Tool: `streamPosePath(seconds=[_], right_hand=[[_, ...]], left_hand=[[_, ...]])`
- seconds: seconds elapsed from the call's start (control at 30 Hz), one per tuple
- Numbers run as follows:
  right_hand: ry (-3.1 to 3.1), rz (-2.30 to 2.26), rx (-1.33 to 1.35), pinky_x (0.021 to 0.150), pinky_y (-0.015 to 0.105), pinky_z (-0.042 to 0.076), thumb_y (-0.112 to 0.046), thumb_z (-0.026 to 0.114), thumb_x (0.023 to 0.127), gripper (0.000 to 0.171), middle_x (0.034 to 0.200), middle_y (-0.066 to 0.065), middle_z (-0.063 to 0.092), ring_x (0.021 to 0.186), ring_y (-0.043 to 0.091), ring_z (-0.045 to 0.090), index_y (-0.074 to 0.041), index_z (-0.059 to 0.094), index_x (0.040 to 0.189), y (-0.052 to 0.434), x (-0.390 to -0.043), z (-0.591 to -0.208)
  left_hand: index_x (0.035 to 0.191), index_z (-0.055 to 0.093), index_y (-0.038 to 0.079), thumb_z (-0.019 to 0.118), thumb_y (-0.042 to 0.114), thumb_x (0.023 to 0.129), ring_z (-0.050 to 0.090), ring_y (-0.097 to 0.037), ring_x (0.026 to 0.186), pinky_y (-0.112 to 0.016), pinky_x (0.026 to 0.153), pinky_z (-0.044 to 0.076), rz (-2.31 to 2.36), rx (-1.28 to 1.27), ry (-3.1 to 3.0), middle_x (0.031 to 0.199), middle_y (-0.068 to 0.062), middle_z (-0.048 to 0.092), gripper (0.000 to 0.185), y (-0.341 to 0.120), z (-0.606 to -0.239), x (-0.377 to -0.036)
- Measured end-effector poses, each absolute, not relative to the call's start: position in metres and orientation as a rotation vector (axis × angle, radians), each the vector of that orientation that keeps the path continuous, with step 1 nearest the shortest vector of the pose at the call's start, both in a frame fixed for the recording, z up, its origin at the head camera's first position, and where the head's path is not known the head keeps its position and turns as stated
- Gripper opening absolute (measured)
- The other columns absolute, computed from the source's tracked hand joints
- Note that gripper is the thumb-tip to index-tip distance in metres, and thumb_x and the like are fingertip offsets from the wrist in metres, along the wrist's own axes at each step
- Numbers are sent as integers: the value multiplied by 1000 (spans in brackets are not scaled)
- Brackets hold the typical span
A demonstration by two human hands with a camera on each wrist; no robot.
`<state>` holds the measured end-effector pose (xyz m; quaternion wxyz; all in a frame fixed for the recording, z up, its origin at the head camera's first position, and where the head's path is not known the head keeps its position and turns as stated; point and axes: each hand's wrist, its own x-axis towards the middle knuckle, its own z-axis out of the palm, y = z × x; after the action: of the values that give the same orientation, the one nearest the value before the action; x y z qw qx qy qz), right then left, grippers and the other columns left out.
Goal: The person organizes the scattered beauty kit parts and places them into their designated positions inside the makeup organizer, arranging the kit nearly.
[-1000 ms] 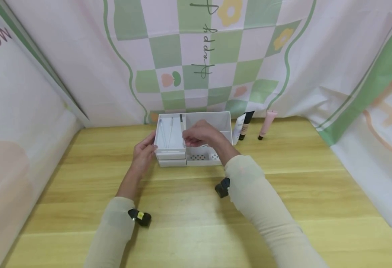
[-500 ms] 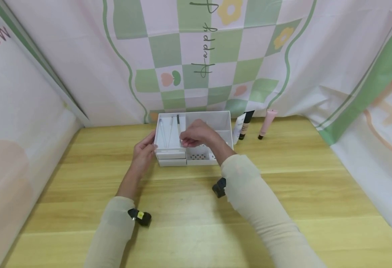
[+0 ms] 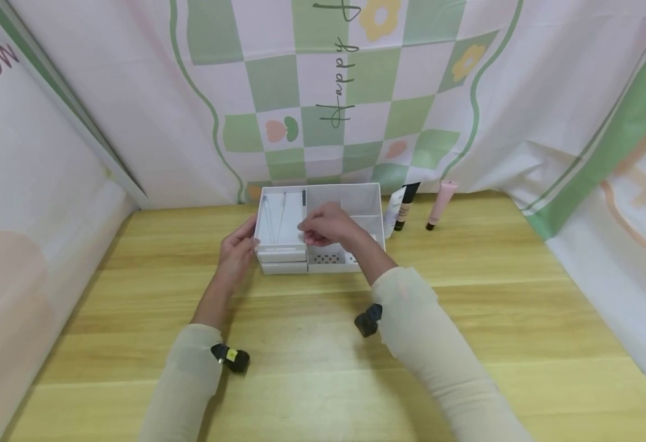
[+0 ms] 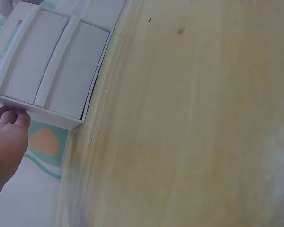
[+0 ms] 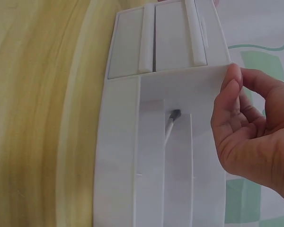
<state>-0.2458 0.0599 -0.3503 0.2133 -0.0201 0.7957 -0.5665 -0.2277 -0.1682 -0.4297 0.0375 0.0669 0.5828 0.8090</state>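
A white desk organizer (image 3: 345, 201) stands on the table by the curtain. My left hand (image 3: 235, 256) grips its left side, with bent fingertips (image 4: 8, 116) at the wall in the left wrist view. The shallow top tray (image 3: 292, 218) holds thin light sticks (image 3: 281, 212). Along the tray's right wall lies a slim stick with a dark end (image 3: 303, 197). My right hand (image 3: 328, 224) pinches at its lower part, which the fingers hide; in the right wrist view, thumb and forefinger meet at the organizer's rim. Another dark-tipped stick (image 5: 170, 125) leans in a front compartment.
Two shut drawers (image 3: 283, 263) sit under the tray. Right of the organizer stand a white tube (image 3: 393, 210), a black-and-beige tube (image 3: 407, 207) and a pink tube (image 3: 441, 205). A patterned curtain (image 3: 323, 92) hangs directly behind.
The dark-ended stick shifted slightly left, then right to the tray's right wall, with my right hand moving along. My left hand stays in place on the organizer.
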Motion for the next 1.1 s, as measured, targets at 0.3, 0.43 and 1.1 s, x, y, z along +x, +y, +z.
streamPosePath(seconds=[0.3,0.43,1.1], right_hand=[[2273,-1576,-168,70,20,62,-16,57,101,29,83,2,67,69,7,65,4,67,119,75,-243,-361],[2311,-1564,-157,86,37,65,-17,57,102,34,91,5,68,71,8,66,3,64,128,87,-241,-359],[2590,-1430,-335,69,19,59,-10,54,102,28,102,25,72,80,13,70,8,64,120,174,-204,-364]], left_hand=[[155,29,-4,42,-11,94,26,-26,158,-29,124,37,2489,198,1775,168,-15,27,63,-167,-429,-227],[155,29,-4,42,-9,94,27,-26,157,-31,125,36,2484,191,1777,168,-14,27,63,-167,-428,-228],[155,31,-4,43,-8,94,28,-26,157,-34,127,33,2479,171,1795,167,-15,29,63,-167,-428,-228]])
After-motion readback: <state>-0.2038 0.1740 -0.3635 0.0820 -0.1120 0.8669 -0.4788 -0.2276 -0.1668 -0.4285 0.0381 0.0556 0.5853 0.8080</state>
